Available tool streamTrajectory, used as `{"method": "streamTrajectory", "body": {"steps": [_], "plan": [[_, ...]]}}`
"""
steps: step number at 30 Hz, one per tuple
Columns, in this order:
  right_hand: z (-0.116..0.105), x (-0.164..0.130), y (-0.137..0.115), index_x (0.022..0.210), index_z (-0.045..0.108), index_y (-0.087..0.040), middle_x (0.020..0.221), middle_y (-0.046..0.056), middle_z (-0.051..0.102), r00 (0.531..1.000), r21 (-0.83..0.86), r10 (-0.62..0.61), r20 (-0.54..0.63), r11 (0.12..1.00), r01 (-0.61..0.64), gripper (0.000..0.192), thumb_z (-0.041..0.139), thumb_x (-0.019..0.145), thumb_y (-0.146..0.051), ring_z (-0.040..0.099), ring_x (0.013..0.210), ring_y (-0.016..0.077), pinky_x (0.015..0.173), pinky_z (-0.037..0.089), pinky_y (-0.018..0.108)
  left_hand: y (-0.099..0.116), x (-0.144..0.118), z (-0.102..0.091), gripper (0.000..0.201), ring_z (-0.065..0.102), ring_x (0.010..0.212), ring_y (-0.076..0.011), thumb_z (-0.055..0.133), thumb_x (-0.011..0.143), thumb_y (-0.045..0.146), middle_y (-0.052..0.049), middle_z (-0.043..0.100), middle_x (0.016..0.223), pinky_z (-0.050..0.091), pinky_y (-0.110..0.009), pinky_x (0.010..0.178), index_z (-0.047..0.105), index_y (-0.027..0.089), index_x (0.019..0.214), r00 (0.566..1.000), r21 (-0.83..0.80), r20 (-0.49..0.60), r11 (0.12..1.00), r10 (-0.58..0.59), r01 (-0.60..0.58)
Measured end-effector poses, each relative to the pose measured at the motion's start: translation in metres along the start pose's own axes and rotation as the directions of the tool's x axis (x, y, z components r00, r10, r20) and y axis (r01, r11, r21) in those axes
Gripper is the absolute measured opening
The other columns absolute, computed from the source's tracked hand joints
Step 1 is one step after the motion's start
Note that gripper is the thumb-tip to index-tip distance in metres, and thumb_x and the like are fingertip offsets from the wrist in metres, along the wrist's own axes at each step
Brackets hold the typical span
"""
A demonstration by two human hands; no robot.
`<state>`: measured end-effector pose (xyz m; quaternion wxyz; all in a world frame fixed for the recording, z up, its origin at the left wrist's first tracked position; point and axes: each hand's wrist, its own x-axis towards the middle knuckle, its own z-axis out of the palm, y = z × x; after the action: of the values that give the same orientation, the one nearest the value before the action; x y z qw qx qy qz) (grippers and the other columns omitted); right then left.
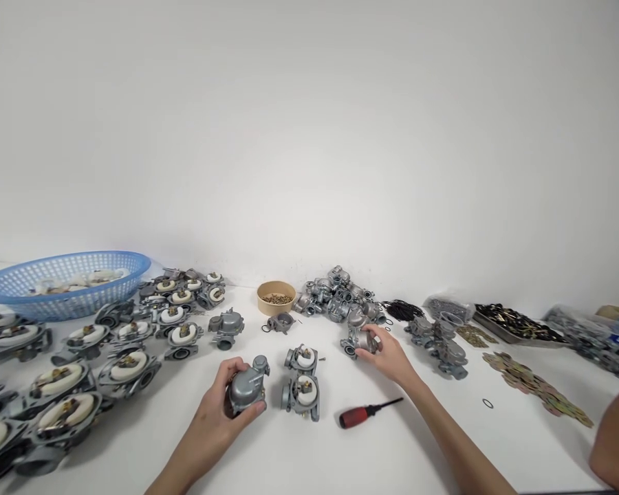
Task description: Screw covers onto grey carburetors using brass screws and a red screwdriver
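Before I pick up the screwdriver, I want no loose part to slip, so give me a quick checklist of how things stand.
1. Left hand grips a grey carburetor: ok.
2. Right hand holds a metal part at the pile's edge: ok.
3. Screwdriver lies free on the table: ok.
4. A hand is free for it: not ok.
5. Two open carburetors sit between the hands: ok.
6. Screws in the held carburetor: cannot tell.

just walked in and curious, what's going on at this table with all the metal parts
A person sits at a white table covered in grey carburetor parts. The left hand holds a closed carburetor; the right hand grips another part by the pile. A red-handled screwdriver lies between the arms.
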<state>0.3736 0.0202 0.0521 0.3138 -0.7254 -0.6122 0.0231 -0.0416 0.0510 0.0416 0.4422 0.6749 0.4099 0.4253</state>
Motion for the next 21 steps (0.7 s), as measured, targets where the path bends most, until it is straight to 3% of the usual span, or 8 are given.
{"method": "streamTrajectory", "body": {"steps": [6, 12, 17, 21], "plan": [[-0.006, -0.009, -0.006, 0.125, 0.066, -0.031, 0.12, 0.006, 0.073, 1.0, -0.022, -0.012, -0.015, 1.0, 0.011, 0.051, 0.073, 0.084, -0.06, 0.068, 0.098, 0.0296, 0.08, 0.054, 0.041, -0.001, -0.001, 0.002, 0.057, 0.075, 0.092, -0.0257, 0.068, 0.082, 0.064, -0.006, 0.072, 0.114, 0.061, -0.036, 0.08, 0.042, 0.03, 0.12, 1.0, 0.003, -0.023, 1.0, 0.02, -0.02], [-0.034, -0.025, -0.005, 0.122, 0.068, -0.031, 0.113, 0.007, 0.076, 0.999, -0.05, -0.014, -0.04, 0.999, 0.012, 0.051, 0.068, 0.084, -0.065, 0.069, 0.076, 0.026, 0.071, 0.056, 0.042, -0.004, 0.0, 0.001, 0.057, 0.075, 0.092, -0.0262, 0.069, 0.082, 0.061, -0.006, 0.072, 0.114, 0.061, -0.039, 0.083, 0.042, 0.03, 0.12, 1.0, -0.008, -0.007, 1.0, 0.011, -0.011], [-0.099, -0.029, 0.008, 0.125, 0.064, -0.024, 0.116, 0.014, 0.076, 0.967, -0.021, 0.195, -0.167, 0.979, -0.201, 0.068, 0.063, 0.081, -0.075, 0.072, 0.075, 0.0288, 0.064, 0.055, 0.041, -0.013, 0.004, -0.007, 0.053, 0.074, 0.096, -0.0252, 0.073, 0.084, 0.054, -0.007, 0.069, 0.12, 0.061, -0.037, 0.085, 0.044, 0.03, 0.122, 0.998, 0.043, 0.057, 0.999, 0.011, -0.014], [-0.167, -0.027, 0.029, 0.124, 0.062, -0.021, 0.119, 0.019, 0.076, 0.885, -0.208, 0.293, -0.362, 0.9, -0.383, 0.073, 0.058, 0.08, -0.079, 0.073, 0.088, 0.0367, 0.072, 0.053, 0.047, -0.017, 0.005, -0.008, 0.053, 0.074, 0.092, -0.0248, 0.075, 0.082, 0.054, -0.006, 0.07, 0.115, 0.061, -0.035, 0.081, 0.049, 0.029, 0.122, 0.999, 0.037, -0.011, 0.998, 0.046, -0.046]]}}
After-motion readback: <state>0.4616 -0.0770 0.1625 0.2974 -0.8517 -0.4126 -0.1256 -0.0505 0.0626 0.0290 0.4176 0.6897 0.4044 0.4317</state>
